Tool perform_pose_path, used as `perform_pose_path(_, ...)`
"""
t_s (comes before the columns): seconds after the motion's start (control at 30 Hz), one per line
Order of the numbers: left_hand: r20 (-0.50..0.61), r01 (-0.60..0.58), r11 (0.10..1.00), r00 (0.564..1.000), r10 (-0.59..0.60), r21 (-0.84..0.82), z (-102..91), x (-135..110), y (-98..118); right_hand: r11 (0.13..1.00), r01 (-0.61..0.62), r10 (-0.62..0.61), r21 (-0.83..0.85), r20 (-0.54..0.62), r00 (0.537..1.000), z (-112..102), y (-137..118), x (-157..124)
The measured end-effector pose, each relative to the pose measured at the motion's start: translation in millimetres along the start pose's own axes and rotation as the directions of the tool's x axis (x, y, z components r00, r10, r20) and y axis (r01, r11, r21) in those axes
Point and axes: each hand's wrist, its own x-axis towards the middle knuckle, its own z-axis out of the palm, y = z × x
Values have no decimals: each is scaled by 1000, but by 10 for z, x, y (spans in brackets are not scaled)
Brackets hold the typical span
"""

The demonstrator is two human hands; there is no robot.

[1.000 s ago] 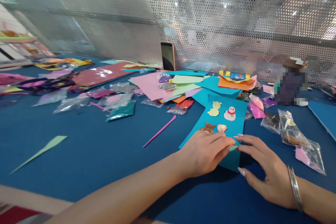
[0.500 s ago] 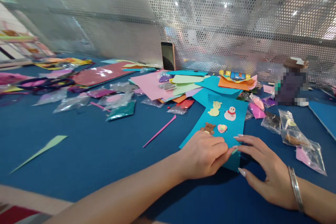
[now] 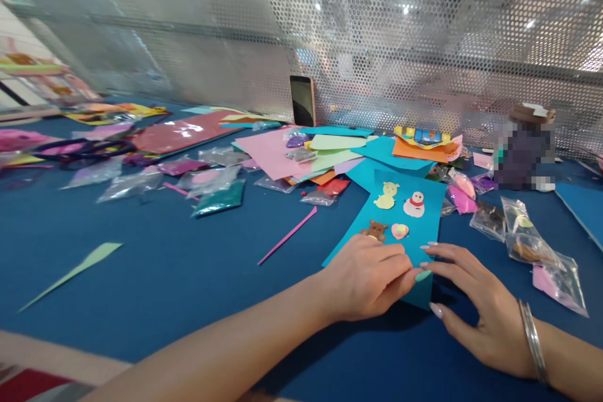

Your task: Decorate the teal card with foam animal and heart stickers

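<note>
A bright blue paper card (image 3: 358, 235) lies flat on the table. Stuck on it are a pale yellow animal figure (image 3: 386, 196), a snowman (image 3: 414, 204), a brown bear (image 3: 375, 230) and a small pink-and-yellow heart (image 3: 400, 231). My left hand (image 3: 370, 276) rests on the card's lower part with curled fingers, partly covering the bear. At its fingertip sits a small mint-green piece (image 3: 423, 276). My right hand (image 3: 471, 301), with a silver bracelet (image 3: 532, 339), has its fingers apart; two fingertips reach over the card near that piece, and the thumb is at the card's right edge.
Coloured paper sheets (image 3: 268, 154) and small plastic bags (image 3: 219, 198) spread across the back. A phone (image 3: 302, 100) leans against the perforated metal panel (image 3: 211, 63). Left lie a pink strip (image 3: 287, 237) and a green paper sliver (image 3: 89, 260); clear bags (image 3: 532, 232) lie right.
More of the mint-green piece shows now between the fingertips. Both hands stay in almost the same place; the view has shifted very slightly.
</note>
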Motion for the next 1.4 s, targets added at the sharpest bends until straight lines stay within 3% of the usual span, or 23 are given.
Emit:
perform_pose_path(0.7,8,-55,997,998,55,49,56,-30,-21,1000,-19,19,-11,-13,1000,5,-5,0)
perform_pose_path(0.93,-51,-93,995,994,94,24,46,-15,-20,1000,-19,19,3,-25,1000,-1,-12,11)
perform_pose_path(1.2,47,18,1000,999,-18,-11,-19,14,13,999,-37,37,12,-12,999,5,-9,1)
perform_pose_path(1.4,51,33,997,998,-30,-66,-44,11,20,1000,-6,6,-2,-27,1000,3,3,-8)
